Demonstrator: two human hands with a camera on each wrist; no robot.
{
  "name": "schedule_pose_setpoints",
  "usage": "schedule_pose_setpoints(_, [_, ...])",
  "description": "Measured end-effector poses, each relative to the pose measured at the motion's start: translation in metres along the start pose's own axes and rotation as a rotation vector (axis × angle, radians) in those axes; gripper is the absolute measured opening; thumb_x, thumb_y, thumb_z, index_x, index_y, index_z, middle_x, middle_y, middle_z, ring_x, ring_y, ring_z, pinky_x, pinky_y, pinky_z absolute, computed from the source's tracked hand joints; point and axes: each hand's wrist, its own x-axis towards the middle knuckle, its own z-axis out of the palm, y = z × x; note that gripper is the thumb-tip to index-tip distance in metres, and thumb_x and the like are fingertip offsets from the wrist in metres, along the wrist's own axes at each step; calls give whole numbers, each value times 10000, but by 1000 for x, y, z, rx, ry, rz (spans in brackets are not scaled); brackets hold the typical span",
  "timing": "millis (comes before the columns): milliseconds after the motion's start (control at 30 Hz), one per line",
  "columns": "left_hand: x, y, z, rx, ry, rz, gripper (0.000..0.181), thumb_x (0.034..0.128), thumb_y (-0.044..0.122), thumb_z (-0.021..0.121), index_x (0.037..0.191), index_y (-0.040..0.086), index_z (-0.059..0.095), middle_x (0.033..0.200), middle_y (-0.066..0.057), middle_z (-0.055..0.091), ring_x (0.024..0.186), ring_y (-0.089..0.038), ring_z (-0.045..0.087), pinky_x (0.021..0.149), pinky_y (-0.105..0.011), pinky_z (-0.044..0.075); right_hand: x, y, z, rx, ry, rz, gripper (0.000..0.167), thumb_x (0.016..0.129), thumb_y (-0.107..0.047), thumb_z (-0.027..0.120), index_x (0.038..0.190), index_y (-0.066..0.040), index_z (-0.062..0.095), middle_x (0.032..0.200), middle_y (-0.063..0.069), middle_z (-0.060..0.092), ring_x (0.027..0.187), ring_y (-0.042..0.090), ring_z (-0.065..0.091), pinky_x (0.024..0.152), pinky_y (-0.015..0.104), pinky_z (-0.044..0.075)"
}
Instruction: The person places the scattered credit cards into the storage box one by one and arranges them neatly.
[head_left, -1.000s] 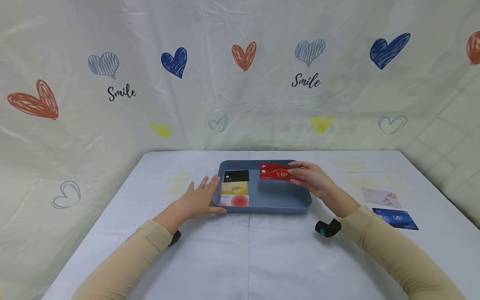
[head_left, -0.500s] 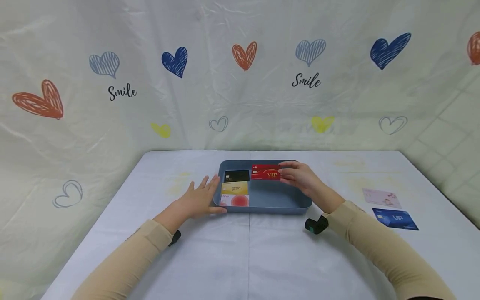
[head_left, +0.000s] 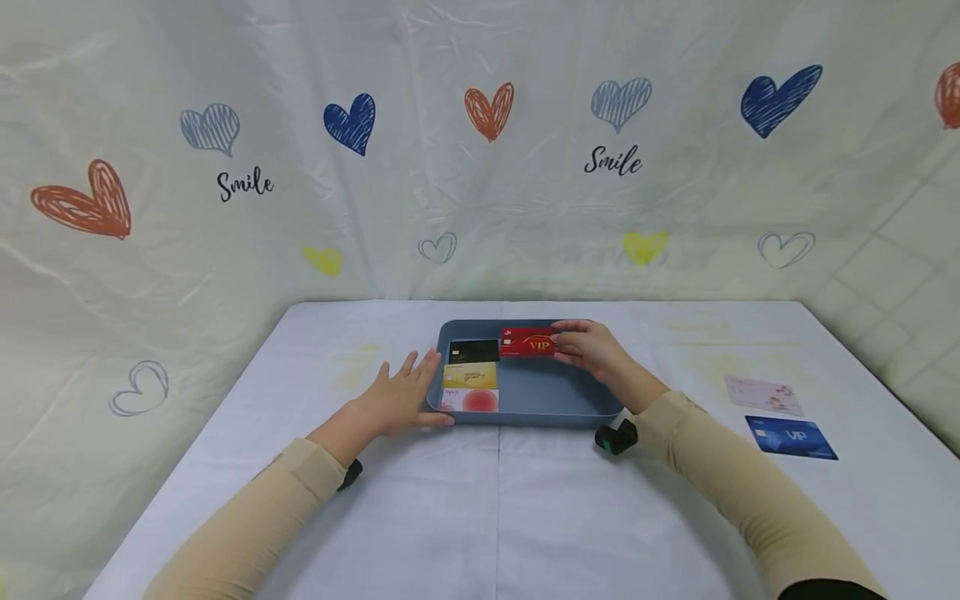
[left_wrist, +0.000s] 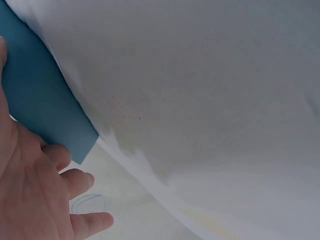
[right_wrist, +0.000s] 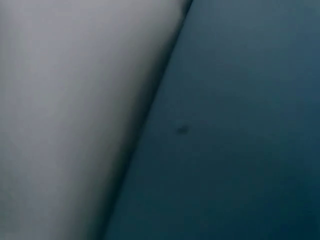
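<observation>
A blue-grey tray [head_left: 562, 419] lies on the table in the head view. My right hand [head_left: 594, 350] pinches the right end of a red VIP card [head_left: 525, 342] over the tray's back part, just right of a black card [head_left: 474, 352]. Below the black card, a gold card [head_left: 470, 376] and a white card with a red circle [head_left: 470, 401] line the tray's left side. My left hand [head_left: 396, 398] rests with spread fingers against the tray's left wall, also seen in the left wrist view. Only the tray's side and white cloth show in the right wrist view.
On the table to the right lie a pale pink card [head_left: 765, 396] and a blue VIP card [head_left: 792, 437]. White cloth [head_left: 420, 517] covers the table. Behind it hangs a pale sheet [head_left: 555, 200] printed with hearts.
My right hand has moved left with the red card, bringing it beside the black card. The blue card on the table has come fully into sight. My left hand stays put.
</observation>
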Motion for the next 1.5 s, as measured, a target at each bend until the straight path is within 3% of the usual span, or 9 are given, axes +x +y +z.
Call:
schedule_pose_setpoints(500, [0, 1, -1, 9, 1, 2, 1103, 931, 673, 610, 1645, 31, 67, 1712, -116, 80, 1559, -376, 61, 1173, -689, 115, 11, 2, -4, -10, -30, 6, 439, 1044, 2, 528, 1452, 117, 414, 1566, 325, 314, 769, 69, 676, 762, 247, 593])
schedule_pose_setpoints(800, [0, 0, -2, 10, 5, 14, 1100, 932, 679, 603, 1645, 33, 70, 1713, -114, 79, 1557, -388, 67, 1167, -698, 124, 14, 5, -3, -77, 38, 33, 440, 1045, -15, 550, 1459, 81, 439, 1522, 296, 390, 760, 76, 662, 750, 252, 596])
schedule_pose_setpoints(1133, [1, -1, -1, 4, 4, 12, 1102, 927, 680, 609, 1647, 38, 75, 1714, -108, 82, 1558, -381, 63, 1168, -697, 122, 10, 6, 0, -133, 65, 12, 416, 1052, -54, 561, 1450, 60, 519, 1524, 298, 425, 745, 86, 681, 742, 265, 600])
schedule_pose_setpoints(1333, [1, -1, -1, -2, 1, 7, 1103, 925, 674, 619, 1646, 37, 80, 1713, -111, 90, 1558, -381, 63, 1169, -696, 116, 12, 9, 0, -190, 21, 12, 451, 1046, -57, 580, 1461, 96, 491, 1502, 318, 444, 784, 94, 692, 783, 280, 597])
schedule_pose_setpoints(1500, [1, -1, 0, 6, -1, 4, 1107, 924, 681, 613, 1647, 38, 74, 1713, -110, 88, 1558, -380, 66, 1168, -697, 122, 15, 12, 1, -292, -16, -19, 560, 984, -1, 663, 1495, 88, 451, 1420, 303, 487, 909, 129, 675, 826, 297, 590])
